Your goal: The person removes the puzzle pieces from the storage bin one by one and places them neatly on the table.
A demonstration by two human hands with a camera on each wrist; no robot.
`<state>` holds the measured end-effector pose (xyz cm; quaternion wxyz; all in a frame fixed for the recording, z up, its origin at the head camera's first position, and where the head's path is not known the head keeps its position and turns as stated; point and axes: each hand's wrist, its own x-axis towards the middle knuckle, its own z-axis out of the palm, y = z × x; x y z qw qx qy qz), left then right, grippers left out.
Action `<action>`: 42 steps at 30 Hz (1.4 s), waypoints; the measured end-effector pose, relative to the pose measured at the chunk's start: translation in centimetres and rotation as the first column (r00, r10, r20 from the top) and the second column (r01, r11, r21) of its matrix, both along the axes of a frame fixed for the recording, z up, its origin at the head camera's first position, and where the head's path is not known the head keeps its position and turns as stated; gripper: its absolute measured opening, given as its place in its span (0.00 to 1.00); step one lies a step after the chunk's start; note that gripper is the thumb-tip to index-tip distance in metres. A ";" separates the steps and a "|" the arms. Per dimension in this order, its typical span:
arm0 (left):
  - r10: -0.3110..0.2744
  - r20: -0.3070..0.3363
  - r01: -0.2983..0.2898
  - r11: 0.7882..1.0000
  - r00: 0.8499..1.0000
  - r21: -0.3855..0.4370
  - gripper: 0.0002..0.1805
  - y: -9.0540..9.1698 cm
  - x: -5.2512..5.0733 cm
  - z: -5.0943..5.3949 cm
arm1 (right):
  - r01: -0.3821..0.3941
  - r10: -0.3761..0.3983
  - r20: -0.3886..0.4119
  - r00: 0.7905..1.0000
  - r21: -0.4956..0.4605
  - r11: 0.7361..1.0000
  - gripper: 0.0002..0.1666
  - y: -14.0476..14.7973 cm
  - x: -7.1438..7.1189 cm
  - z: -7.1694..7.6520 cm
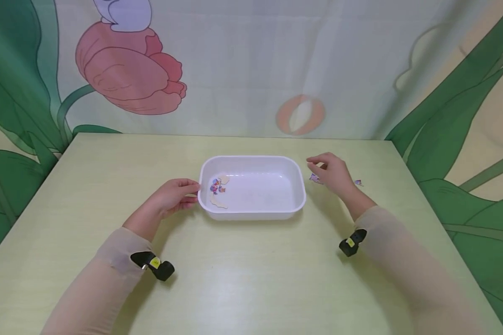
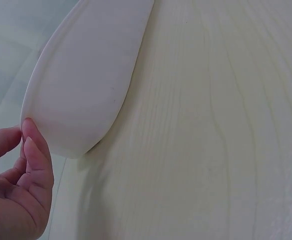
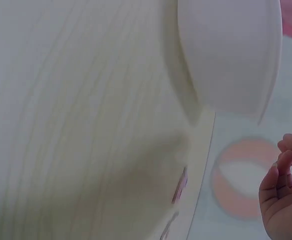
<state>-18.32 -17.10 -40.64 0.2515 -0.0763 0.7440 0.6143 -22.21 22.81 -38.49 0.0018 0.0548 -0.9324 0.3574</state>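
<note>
1. Yellow labels mark two black wrist cameras, any print too small to read
2. A left hand, its grip thumb against fingers, pinches the left rim of a white tray on the bench
3. A right hand hovers near loose cutouts right of the tray, fingertips nearly meeting; whether that grip holds anything cannot be told
4. Head view alone shows printed cutouts inside the tray's left end; wrist views show its outer wall
</note>
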 end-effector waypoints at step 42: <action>-0.024 -0.004 0.024 0.999 1.000 0.025 0.23 0.0 0.1 0.3 | -0.397 0.399 0.015 0.917 -0.072 0.915 0.18 -15.3 -1.9 -1.8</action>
